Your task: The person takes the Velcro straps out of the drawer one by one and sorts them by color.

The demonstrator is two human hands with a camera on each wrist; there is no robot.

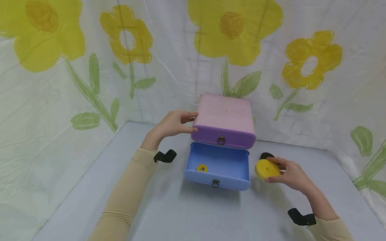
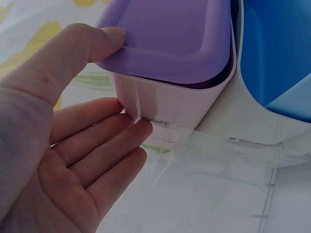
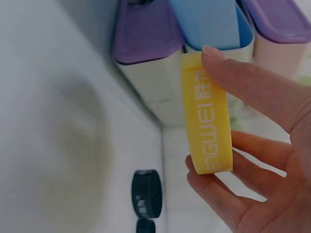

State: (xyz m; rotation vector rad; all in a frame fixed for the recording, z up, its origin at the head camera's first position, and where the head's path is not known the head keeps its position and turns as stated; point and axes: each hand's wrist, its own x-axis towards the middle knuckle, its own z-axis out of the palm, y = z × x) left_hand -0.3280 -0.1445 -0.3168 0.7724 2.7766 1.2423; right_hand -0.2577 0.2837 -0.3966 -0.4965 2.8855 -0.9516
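In the head view, a small drawer cabinet (image 1: pixel 225 109) with a pink top stands on the table. Its upper purple drawer (image 1: pixel 205 135) is closed, while the blue drawer (image 1: pixel 227 162) below is pulled out and holds a small yellow ring (image 1: pixel 202 168). My left hand (image 1: pixel 174 124) is at the cabinet's left corner. In the left wrist view, its thumb (image 2: pixel 109 39) presses the purple front and the fairly straight fingers touch the pink side. Right of the blue drawer, my right hand (image 1: pixel 291 175) pinches a yellow roll of tape (image 3: pixel 209 116), raised above the table.
Behind the right hand lies a black roll (image 1: pixel 266 155); the right wrist view shows a second black roll (image 3: pixel 146 225) beside it. Another purple drawer (image 3: pixel 146 34) sits low in the cabinet. A flower-printed sheet (image 1: pixel 170 66) hangs behind the table (image 1: pixel 199 225).
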